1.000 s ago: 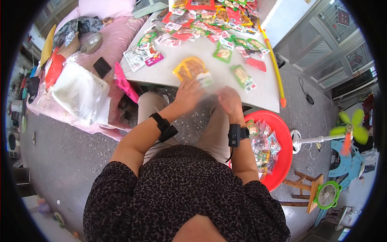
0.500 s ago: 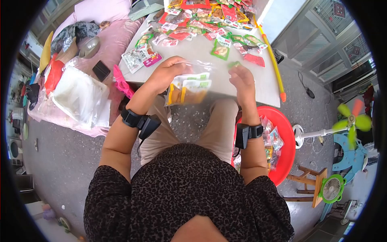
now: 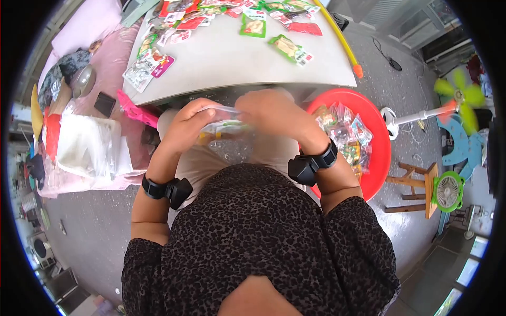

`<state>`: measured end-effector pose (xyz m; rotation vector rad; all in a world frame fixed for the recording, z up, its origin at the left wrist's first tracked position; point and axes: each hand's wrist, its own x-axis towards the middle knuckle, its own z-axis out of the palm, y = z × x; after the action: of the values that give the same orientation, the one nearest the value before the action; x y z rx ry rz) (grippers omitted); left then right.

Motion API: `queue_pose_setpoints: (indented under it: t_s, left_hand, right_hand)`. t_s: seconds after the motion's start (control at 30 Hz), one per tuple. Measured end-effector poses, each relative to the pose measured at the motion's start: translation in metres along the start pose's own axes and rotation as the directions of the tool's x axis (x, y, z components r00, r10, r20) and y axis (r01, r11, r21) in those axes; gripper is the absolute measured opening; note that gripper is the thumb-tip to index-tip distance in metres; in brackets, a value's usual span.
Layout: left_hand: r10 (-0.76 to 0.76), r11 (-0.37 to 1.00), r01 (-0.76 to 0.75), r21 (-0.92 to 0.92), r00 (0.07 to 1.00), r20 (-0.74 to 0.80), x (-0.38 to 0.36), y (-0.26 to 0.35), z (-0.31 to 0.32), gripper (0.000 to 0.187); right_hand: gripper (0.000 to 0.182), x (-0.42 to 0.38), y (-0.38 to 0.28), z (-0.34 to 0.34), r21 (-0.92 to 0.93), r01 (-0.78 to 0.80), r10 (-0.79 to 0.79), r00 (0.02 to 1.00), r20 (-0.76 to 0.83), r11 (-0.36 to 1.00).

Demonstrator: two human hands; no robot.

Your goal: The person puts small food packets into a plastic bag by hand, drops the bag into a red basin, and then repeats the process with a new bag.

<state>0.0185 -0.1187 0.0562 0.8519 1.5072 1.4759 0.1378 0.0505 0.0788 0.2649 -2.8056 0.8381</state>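
My left hand [image 3: 191, 124] grips the left top edge of a clear plastic bag [image 3: 230, 112], thumb on top. Inside the bag, packets with white-green tops and orange-yellow lower parts [image 3: 224, 128] show through. My right hand [image 3: 271, 111] is curled at the bag's right end, smeared by motion; its fingers cannot be made out. The bag hangs above my lap, just in front of the table edge. On the table beyond lies a green and white food packet [image 3: 291, 48], with another green packet [image 3: 254, 24] behind it.
Several more food packets spread over the white table [image 3: 221, 66]. A yellow stick [image 3: 340, 37] runs along its right side. To my right stand a red basin [image 3: 380, 142] of bagged packets, a fan [image 3: 459, 97] and a wooden stool [image 3: 416, 181]. A pink-covered bed [image 3: 113, 50] is at left.
My right hand has swung left to the bag. A green packet now shows on the table where that hand was. My left hand still holds the bag, and the view has tilted down.
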Motion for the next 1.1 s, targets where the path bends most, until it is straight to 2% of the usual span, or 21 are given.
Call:
queue_pose_setpoints:
  t_s: [0.07,0.13,0.2,0.23,0.33,0.4,0.43,0.47,0.53,0.63,0.73,0.77,0.87,0.93,1.0,1.1]
  left_hand:
    - [-0.006,0.999,0.005,0.053,1.0,0.016,-0.001,-0.007,0.0,0.019]
    - [-0.058,0.998,0.059,-0.024,0.997,0.051,-0.002,-0.02,0.0,0.019]
    - [-0.096,0.994,0.099,-0.035,0.992,0.082,-0.001,-0.03,-0.001,0.019]
    - [-0.069,0.996,0.073,-0.057,0.996,0.061,0.0,-0.034,-0.002,0.019]
    - [-0.037,0.995,0.034,-0.089,0.999,-0.025,0.005,-0.044,-0.011,0.019]
    - [-0.07,0.996,0.063,-0.068,0.991,-0.111,0.008,-0.057,-0.029,0.019]
    - [-0.069,0.997,0.072,0.017,0.986,-0.154,0.009,-0.066,-0.042,0.018]
    - [-0.015,0.975,0.061,0.214,0.977,-0.213,0.01,-0.076,-0.055,0.018]
    - [0.122,0.815,0.07,0.575,0.95,-0.288,0.01,-0.097,-0.08,0.018]
    - [0.352,0.552,-0.004,0.834,0.908,-0.229,0.004,-0.138,-0.114,0.018]
    - [0.443,0.242,-0.032,0.97,0.893,-0.081,-0.002,-0.141,-0.116,0.018]
    - [0.442,0.241,-0.015,0.971,0.892,-0.095,-0.003,-0.142,-0.115,0.018]
    - [0.444,0.228,0.03,0.973,0.886,-0.131,-0.003,-0.143,-0.113,0.019]
    - [0.436,0.213,0.042,0.976,0.89,-0.134,-0.001,-0.146,-0.114,0.019]
    - [0.434,0.198,0.052,0.979,0.891,-0.135,-0.001,-0.145,-0.112,0.019]
    - [0.433,0.19,0.058,0.98,0.891,-0.137,0.0,-0.146,-0.111,0.019]
  right_hand:
    - [0.013,-0.008,0.001,0.007,0.044,-0.024,0.024,1.0,0.009,0.999]
    - [0.013,-0.016,0.005,0.012,0.095,-0.049,0.047,0.999,0.018,0.994]
    - [0.015,-0.028,0.007,0.007,0.213,-0.005,0.018,0.998,-0.059,0.977]
    - [0.016,-0.035,0.009,0.003,0.27,0.02,0.006,0.995,-0.099,0.963]
    - [0.013,-0.065,0.021,-0.019,0.179,-0.145,0.166,0.98,-0.108,0.973]
    - [0.011,-0.095,0.034,-0.037,0.241,-0.275,0.325,0.925,-0.199,0.931]
    - [0.01,-0.111,0.042,-0.045,0.362,-0.364,0.448,0.876,-0.181,0.858]
    - [0.009,-0.126,0.051,-0.052,0.475,-0.44,0.562,0.814,-0.147,0.762]
    - [0.007,-0.157,0.068,-0.059,0.561,-0.471,0.656,0.733,-0.18,0.681]
    - [0.007,-0.206,0.1,-0.055,0.503,-0.577,0.743,0.631,-0.225,0.643]
    - [0.009,-0.256,0.129,-0.034,0.397,-0.766,0.863,0.448,-0.235,0.506]
    - [0.012,-0.281,0.147,-0.019,0.325,-0.794,0.854,0.435,-0.285,0.513]
    - [0.016,-0.329,0.162,0.025,0.279,-0.869,0.887,0.308,-0.343,0.41]
    - [0.019,-0.352,0.162,0.056,0.193,-0.91,0.893,0.287,-0.347,0.368]
    - [0.02,-0.366,0.157,0.086,0.217,-0.925,0.898,0.213,-0.384,0.312]
    - [0.023,-0.392,0.157,0.122,0.221,-0.948,0.944,0.164,-0.286,0.231]
